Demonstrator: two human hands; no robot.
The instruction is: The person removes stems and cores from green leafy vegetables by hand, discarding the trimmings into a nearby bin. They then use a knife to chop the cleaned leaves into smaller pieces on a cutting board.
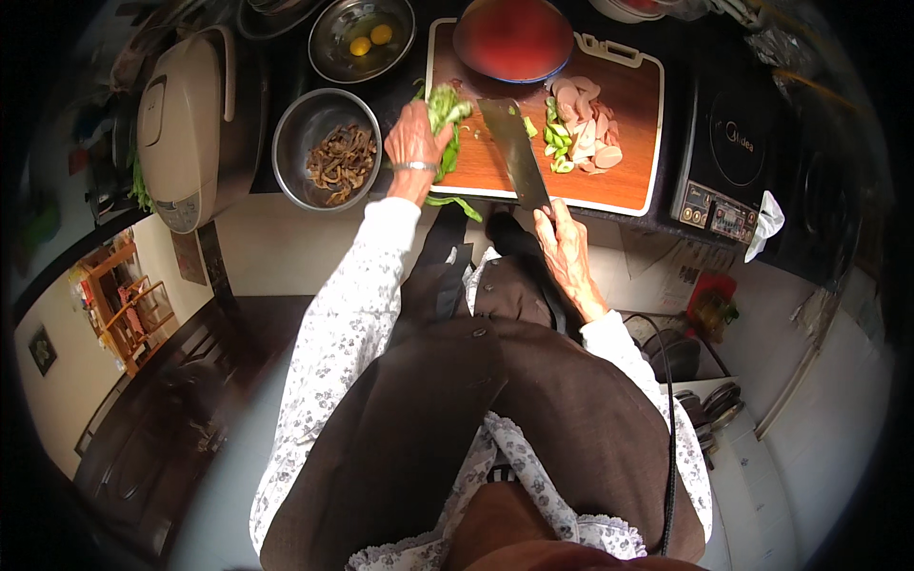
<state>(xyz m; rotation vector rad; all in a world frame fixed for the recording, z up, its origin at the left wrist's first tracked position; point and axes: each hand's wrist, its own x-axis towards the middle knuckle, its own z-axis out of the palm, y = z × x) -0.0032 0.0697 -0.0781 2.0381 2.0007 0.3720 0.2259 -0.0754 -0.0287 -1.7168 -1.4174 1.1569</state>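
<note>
My left hand (416,146) is closed around a bunch of leafy greens (448,110) at the left edge of a wooden cutting board (485,175) with a pale rim. A few leaves hang over the board's front edge. In my right hand (564,246) is the handle of a cleaver (518,146); its broad blade lies over the middle of the board, apart from the greens. Sliced pale pink sausage (589,132) is heaped on the board's right part. Chopped green pieces (557,139) lie beside its left side.
A red basin (513,36) stands on the board's far part. To the left are a metal bowl of brown strips (285,153), a bowl with two egg yolks (332,61) and a beige rice cooker (175,128). An induction cooktop (735,143) lies at right, a crumpled white tissue (765,225) at its front corner.
</note>
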